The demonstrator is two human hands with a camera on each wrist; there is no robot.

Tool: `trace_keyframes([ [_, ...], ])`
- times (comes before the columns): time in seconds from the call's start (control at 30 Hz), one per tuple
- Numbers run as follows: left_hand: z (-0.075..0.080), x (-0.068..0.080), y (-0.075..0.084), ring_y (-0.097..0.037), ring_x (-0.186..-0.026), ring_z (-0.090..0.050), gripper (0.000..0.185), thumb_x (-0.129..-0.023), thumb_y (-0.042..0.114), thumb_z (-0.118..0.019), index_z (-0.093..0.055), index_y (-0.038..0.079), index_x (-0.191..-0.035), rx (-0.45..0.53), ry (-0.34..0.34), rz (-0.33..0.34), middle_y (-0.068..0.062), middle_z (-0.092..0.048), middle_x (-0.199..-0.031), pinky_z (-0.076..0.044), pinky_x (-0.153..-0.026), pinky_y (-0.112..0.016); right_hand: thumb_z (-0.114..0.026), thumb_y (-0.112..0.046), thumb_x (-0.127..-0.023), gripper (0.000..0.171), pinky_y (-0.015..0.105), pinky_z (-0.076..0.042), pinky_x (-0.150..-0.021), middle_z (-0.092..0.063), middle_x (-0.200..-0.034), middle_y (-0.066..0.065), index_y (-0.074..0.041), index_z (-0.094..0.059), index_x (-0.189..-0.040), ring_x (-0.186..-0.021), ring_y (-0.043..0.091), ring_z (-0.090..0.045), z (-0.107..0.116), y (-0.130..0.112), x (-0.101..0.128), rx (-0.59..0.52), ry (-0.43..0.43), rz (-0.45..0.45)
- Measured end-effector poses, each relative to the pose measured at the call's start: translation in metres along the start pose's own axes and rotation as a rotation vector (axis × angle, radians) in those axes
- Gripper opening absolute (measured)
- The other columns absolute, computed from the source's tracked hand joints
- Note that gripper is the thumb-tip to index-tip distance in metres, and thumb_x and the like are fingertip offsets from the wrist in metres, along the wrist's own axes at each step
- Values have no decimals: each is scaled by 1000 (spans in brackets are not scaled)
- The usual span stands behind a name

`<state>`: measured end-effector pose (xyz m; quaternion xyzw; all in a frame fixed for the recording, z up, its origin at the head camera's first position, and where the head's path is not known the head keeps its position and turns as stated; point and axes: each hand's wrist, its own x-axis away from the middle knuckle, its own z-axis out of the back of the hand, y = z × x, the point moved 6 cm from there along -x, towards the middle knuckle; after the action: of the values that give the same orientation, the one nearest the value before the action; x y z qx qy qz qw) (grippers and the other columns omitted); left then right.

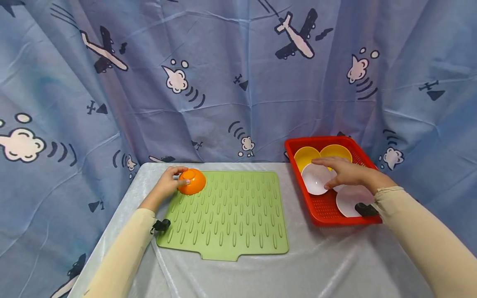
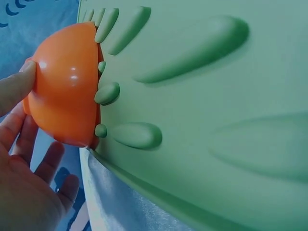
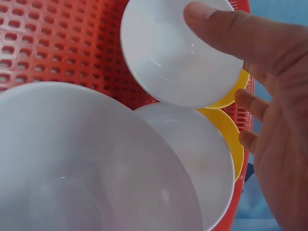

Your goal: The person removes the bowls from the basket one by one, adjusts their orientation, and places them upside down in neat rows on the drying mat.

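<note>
An orange bowl (image 1: 193, 182) lies upside down on the far left corner of a green ribbed mat (image 1: 231, 215). My left hand (image 1: 169, 182) holds it near its foot, with the thumb (image 2: 19, 86) against the base and the other fingers spread lower down. Over a red basket (image 1: 316, 217) on the right, my right hand (image 1: 344, 171) hovers at a small white bowl (image 1: 312, 180). Its thumb (image 3: 211, 21) overlaps the bowl's inside in the right wrist view, while the other fingers are spread past the rim.
Two yellow bowls (image 1: 306, 156) sit at the basket's far side. A larger white bowl (image 3: 57, 144) is at its near side, partly over another white bowl (image 3: 192, 144). A blue airplane-print curtain (image 1: 208, 82) hangs behind the cloth-covered table (image 1: 298, 265).
</note>
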<state>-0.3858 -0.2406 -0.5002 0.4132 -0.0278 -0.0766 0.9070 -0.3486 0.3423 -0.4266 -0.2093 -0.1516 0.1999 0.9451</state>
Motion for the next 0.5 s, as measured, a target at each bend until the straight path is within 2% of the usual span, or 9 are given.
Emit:
trace_keyframes([
  [0.07, 0, 0, 1, -43, -129, -48, 54, -92, 19, -77, -59, 6, -142, -5, 8, -9, -20, -50, -132, -40, -108, -60, -89, -27, -78, 95, 73, -31, -109, -34, -163, 17, -19, -40, -159, -148, 48, -22, -2, 1, -1, 2, -22, -10],
  [0.3, 3, 2, 3, -39, -120, -54, 52, -90, 17, -79, -63, 5, -138, -28, 44, -37, -19, -55, -127, -44, -103, -55, -92, -27, -72, 104, 78, -15, -112, -31, -164, 18, -18, -36, -160, -149, 50, -18, -8, 1, -4, 66, -46, -21],
  [0.5, 2, 1, 3, -36, -118, -55, 51, -90, 19, -79, -64, 5, -137, -43, 45, -42, -18, -56, -125, -45, -101, -54, -95, -35, -67, 112, 79, -19, -110, -31, -165, 15, -23, -35, -161, -149, 49, -20, -16, 6, -8, 110, -98, -78],
])
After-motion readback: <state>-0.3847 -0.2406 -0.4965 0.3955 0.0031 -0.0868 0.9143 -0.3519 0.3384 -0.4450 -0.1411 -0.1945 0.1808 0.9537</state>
